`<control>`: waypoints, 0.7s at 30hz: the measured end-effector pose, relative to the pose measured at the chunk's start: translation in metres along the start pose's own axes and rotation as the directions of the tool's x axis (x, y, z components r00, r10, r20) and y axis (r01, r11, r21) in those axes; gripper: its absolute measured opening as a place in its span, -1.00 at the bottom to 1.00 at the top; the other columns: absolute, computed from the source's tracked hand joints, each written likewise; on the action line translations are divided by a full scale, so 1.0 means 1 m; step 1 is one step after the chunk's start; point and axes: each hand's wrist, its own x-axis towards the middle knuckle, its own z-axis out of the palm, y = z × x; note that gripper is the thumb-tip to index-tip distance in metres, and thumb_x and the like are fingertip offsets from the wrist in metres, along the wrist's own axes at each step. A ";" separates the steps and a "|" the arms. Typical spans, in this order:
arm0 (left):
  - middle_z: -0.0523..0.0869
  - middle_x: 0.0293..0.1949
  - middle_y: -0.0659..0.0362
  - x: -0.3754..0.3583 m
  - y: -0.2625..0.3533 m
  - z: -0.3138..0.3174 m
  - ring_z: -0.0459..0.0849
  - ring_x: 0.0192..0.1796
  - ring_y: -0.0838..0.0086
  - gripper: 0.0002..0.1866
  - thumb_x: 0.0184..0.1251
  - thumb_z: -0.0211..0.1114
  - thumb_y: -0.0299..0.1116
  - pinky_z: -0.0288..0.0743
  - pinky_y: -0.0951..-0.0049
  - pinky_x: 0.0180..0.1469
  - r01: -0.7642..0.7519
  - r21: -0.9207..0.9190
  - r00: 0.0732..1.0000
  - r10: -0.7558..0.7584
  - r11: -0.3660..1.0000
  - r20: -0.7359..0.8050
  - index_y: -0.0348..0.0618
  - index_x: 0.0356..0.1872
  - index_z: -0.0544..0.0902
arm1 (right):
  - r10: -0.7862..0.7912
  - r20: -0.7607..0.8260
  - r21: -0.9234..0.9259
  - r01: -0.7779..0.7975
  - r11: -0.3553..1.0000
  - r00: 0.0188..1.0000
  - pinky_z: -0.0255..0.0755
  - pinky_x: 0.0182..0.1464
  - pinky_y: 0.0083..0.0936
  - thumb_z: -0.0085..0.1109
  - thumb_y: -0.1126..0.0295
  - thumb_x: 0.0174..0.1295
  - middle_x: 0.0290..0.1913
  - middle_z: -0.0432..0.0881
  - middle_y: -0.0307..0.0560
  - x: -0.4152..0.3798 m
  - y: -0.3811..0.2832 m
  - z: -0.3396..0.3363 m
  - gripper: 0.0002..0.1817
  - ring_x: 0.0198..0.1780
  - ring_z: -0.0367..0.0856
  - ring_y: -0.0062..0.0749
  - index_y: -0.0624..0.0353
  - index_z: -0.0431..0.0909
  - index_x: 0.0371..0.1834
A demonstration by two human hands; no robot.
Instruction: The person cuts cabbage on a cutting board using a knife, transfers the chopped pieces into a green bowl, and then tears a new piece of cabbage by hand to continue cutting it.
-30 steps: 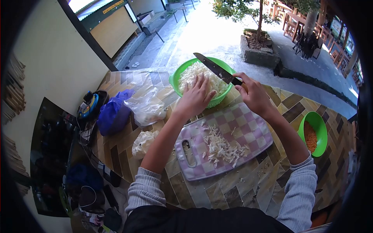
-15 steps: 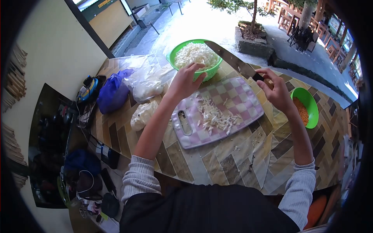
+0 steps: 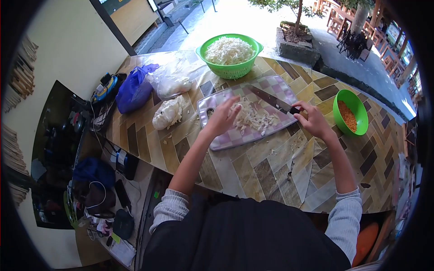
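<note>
My right hand is closed round the black handle of a large knife, whose blade points up and left over the pink and white checkered cutting board. Fingers apart, my left hand is at the board's left part, beside the chopped white pieces, and nothing shows in it. Behind the board stands a green basket heaped with white shreds. A whitish lump lies left of the board.
A green bowl with orange bits stands at the right. A blue-purple bag and a clear plastic bag lie at the back left. Left of the table are a dark screen and cluttered items.
My left hand has moved from the green basket down to the cutting board. The knife has come down from beside the basket to low over the board. The view has shifted slightly.
</note>
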 end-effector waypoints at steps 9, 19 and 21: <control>0.57 0.15 -0.21 -0.012 -0.006 0.023 0.52 0.24 -0.05 -0.58 0.41 0.10 -0.37 0.34 0.19 0.30 0.079 0.018 0.927 -0.067 0.997 -0.369 -0.34 0.23 0.46 | 0.026 -0.096 -0.076 -0.033 0.997 0.995 0.50 -0.14 -0.26 0.20 0.40 0.22 -0.42 0.63 0.14 0.025 0.030 0.040 -0.72 -0.33 0.65 0.00 0.17 0.53 -0.01; 0.61 0.12 -0.13 -0.012 -0.005 0.014 0.55 0.22 0.06 -0.64 0.41 0.01 -0.50 0.35 0.22 0.31 0.075 -0.004 0.829 -0.065 0.997 -0.555 -0.34 0.18 0.50 | -0.200 0.112 -0.344 0.227 0.911 0.973 0.53 0.06 -0.28 0.13 0.50 0.23 0.01 0.54 0.19 0.047 -0.053 0.069 -0.80 0.01 0.61 0.00 0.32 0.54 -0.10; 0.63 0.09 -0.12 -0.014 -0.005 0.012 0.55 0.22 0.07 -0.66 0.41 0.01 -0.49 0.35 0.21 0.30 0.097 -0.013 0.813 -0.087 0.995 -0.576 -0.34 0.14 0.52 | -0.311 0.234 0.117 0.291 0.950 0.921 0.52 0.04 -0.27 0.12 0.56 0.20 -0.05 0.56 0.19 0.043 -0.078 0.091 -0.79 -0.05 0.62 -0.01 0.32 0.55 -0.09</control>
